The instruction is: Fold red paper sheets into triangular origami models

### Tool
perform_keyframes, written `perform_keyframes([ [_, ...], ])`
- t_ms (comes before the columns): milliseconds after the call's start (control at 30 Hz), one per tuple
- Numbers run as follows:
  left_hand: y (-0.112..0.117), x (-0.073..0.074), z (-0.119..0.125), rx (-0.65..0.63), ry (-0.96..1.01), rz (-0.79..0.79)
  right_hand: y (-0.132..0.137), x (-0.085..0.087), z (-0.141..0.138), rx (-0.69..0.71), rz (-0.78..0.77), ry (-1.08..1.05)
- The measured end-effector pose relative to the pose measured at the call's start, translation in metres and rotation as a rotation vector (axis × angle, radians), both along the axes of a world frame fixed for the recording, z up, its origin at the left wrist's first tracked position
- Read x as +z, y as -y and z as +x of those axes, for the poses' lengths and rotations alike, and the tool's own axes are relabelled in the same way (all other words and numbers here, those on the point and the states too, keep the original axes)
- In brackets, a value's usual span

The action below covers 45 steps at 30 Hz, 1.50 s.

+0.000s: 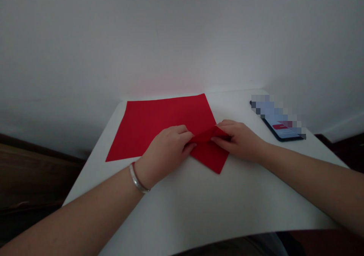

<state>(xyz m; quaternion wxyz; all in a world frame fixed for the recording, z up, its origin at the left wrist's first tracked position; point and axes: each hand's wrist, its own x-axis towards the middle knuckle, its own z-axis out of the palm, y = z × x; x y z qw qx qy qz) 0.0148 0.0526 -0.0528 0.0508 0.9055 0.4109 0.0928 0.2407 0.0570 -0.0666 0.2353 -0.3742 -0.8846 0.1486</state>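
Observation:
A folded piece of red paper (212, 159) is held between my two hands above the near middle of the table, one corner pointing toward me. My left hand (170, 146) pinches its left end between thumb and fingers. On the right end, my right hand (239, 138) grips a raised flap, thumb on the near side. Behind them a larger flat sheet of red paper (162, 121) lies on the table, partly covered by my left hand. The fingertips of both hands are partly hidden by the folded paper.
The white table (199, 206) stands against a pale wall (182, 40). A phone (280, 121) with its screen lit lies at the back right, partly blurred out. A silver bracelet (138, 178) circles my left wrist. Brown wooden furniture (31, 172) is at the left.

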Motion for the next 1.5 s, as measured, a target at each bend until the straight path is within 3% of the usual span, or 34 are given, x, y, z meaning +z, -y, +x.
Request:
perform_keyframes([
  [200,0.000,-0.001,-0.003,0.008,0.009,0.054,0.001,-0.001,0.002,-0.026,0.106,0.123],
  [367,0.002,-0.001,-0.002,-0.048,0.009,0.081,0.002,-0.002,0.003,0.050,0.213,0.163],
  [533,0.000,-0.002,-0.001,-0.067,-0.020,0.031,0.001,-0.002,0.006,0.126,0.261,0.204],
  [667,0.000,0.000,-0.003,-0.052,-0.051,-0.019,0.002,-0.002,0.010,0.098,0.283,0.205],
  [1000,0.002,0.005,-0.008,0.017,-0.189,-0.029,-0.010,-0.003,0.023,0.063,-0.014,0.159],
  [1500,0.000,0.008,-0.013,0.278,-0.255,-0.063,-0.012,0.001,0.028,-0.168,-0.201,0.272],
])
